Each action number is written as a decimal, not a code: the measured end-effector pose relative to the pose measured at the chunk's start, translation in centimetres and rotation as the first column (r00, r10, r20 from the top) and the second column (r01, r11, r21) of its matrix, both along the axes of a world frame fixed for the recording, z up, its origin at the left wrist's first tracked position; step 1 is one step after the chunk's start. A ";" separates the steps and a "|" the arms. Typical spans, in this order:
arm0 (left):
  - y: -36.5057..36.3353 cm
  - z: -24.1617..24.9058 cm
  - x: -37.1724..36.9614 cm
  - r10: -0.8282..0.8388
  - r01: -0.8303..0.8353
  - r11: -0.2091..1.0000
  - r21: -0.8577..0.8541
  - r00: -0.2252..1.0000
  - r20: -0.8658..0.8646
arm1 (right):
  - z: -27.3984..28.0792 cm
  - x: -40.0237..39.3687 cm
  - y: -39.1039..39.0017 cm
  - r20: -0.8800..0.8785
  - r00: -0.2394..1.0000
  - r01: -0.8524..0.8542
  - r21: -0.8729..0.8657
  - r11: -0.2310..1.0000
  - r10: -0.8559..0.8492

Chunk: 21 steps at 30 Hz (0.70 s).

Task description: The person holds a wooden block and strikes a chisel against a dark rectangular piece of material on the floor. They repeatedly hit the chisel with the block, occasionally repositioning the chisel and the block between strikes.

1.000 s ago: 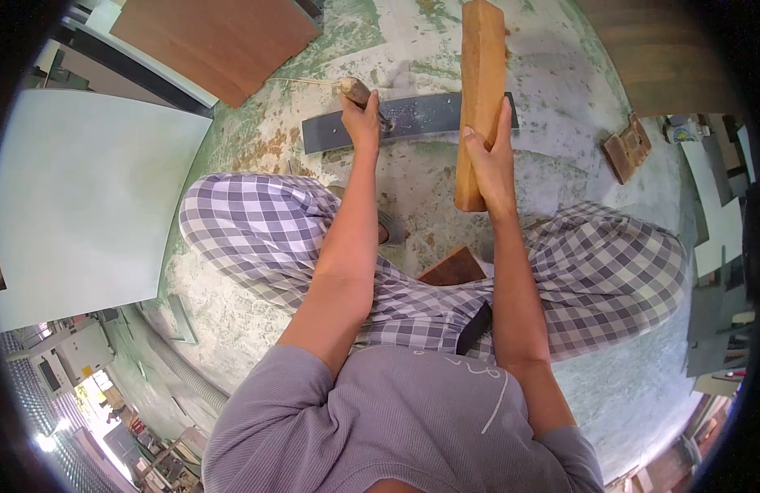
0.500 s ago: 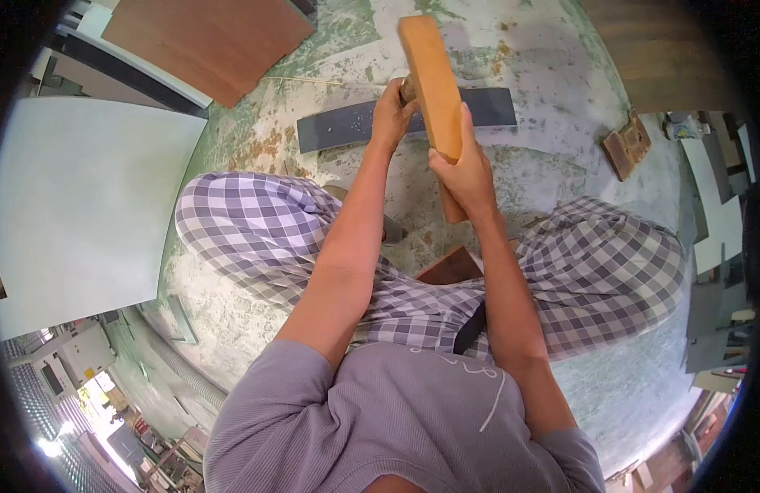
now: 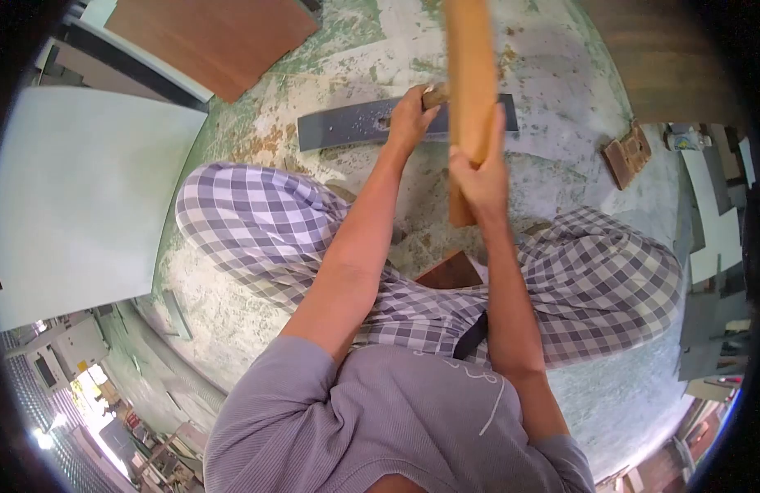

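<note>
My left hand (image 3: pixel 410 119) is closed around the wooden handle of a chisel (image 3: pixel 435 96); the blade is hidden by the fingers. It is held over a dark grey board (image 3: pixel 339 125) lying across the floor. A small rough hole (image 3: pixel 385 123) shows in the board, with pale chips scattered beside it. My right hand (image 3: pixel 484 177) grips the lower part of a long orange-brown wooden block (image 3: pixel 473 74). The block stands up past the chisel handle on its right, blurred at the top, and covers part of the board.
A notched brown wood piece (image 3: pixel 626 154) lies at right. Another brown piece (image 3: pixel 451 271) rests between my legs. A large pale panel (image 3: pixel 92 197) and a brown panel (image 3: pixel 219 41) stand at left. Board offcuts (image 3: pixel 713 238) line the right edge.
The wooden block has moved right and farther up the view with my right hand. My left hand has shifted slightly right and down with the chisel, uncovering the hole in the board.
</note>
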<state>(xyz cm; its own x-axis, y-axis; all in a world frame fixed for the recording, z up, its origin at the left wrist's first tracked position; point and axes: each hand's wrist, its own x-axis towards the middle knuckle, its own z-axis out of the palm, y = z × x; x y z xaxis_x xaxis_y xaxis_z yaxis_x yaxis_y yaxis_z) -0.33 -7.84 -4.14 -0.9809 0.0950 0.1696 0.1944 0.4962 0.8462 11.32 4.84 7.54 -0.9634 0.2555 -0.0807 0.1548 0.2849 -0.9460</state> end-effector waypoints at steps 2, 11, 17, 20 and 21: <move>0.2 0.1 0.3 0.006 -0.006 0.999 -0.052 1.000 -0.003 | 1.9 -0.2 -0.2 -0.048 0.989 0.137 -0.111 0.984 -0.143; 0.3 -2.8 1.5 -0.062 0.087 0.993 -0.086 0.963 0.261 | -3.7 1.0 -1.1 0.305 0.929 -0.201 -0.054 0.978 0.208; -0.6 -1.6 1.7 -0.059 0.049 0.991 -0.124 0.996 -0.074 | -2.3 -0.5 -0.3 0.110 0.994 0.030 -0.331 0.943 0.007; -1.7 0.6 0.6 0.239 -0.235 0.970 0.070 0.969 -0.061 | -1.4 -0.9 0.9 -0.062 0.978 0.173 -0.310 0.935 -0.201; -2.8 1.4 0.0 0.350 -0.348 0.936 0.050 0.936 -0.046 | -1.0 -0.8 1.1 -0.062 0.978 0.171 -0.316 0.933 -0.200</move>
<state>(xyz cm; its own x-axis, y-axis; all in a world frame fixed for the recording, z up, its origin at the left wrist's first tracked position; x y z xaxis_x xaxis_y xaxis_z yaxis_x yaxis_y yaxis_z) -0.31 -10.62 -2.77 -0.9405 -0.2598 0.2190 0.0603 0.5068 0.8600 10.49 5.92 6.53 -0.9081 0.4072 -0.0975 0.0855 -0.0478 -0.9952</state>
